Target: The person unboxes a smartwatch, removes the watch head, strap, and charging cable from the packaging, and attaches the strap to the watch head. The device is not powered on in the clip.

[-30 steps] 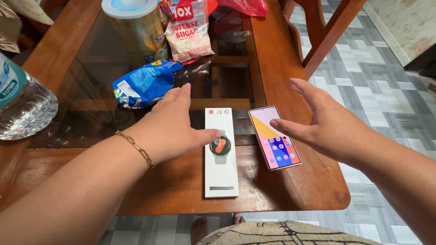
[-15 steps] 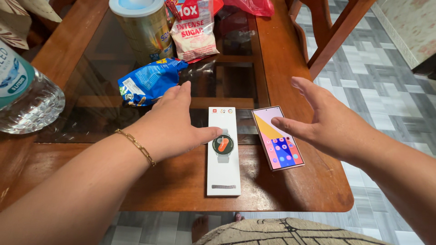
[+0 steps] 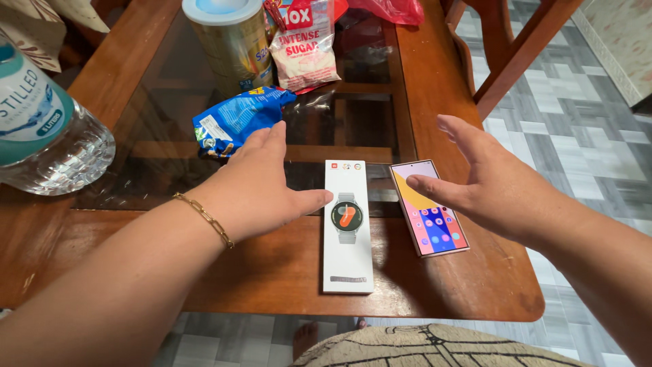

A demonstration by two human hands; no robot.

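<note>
At the far left of a wooden desk point(image 3: 272, 272) with a dark glass centre panel stands one clear plastic water bottle point(image 3: 47, 136), its ribbed wall glinting under a teal and white label band. Behind it, at the top left corner, lies a piece of crumpled brown paper point(image 3: 30, 30). Further right sit one cylindrical tin point(image 3: 231, 44) with a pale blue lid and gold sides, one crinkled blue snack bag point(image 3: 238, 121) lying flat on the glass, and one upright pouch point(image 3: 302, 47) in red and white with bold lettering.

The left hand point(image 3: 261, 187), a gold chain bracelet point(image 3: 204, 219) at its wrist, hovers open with fingers extended together and thumb reaching toward a long, narrow white carton point(image 3: 348, 228). The thumb tip is at the carton's left edge; contact cannot be told for certain. The carton lies flat, lengthwise toward the camera, on the desk's near wooden edge, its matte lid printed with a round-faced watch in the middle and small coloured marks at the top.

Just to its right lies one smartphone point(image 3: 429, 207), screen up and lit in pink, yellow and blue with rows of small icons. The right hand point(image 3: 499, 187) hangs open above the phone's right side, fingers spread and slightly curled, thumb over the screen, gripping nothing. Beyond lies grey patterned floor tile point(image 3: 584, 136).
</note>
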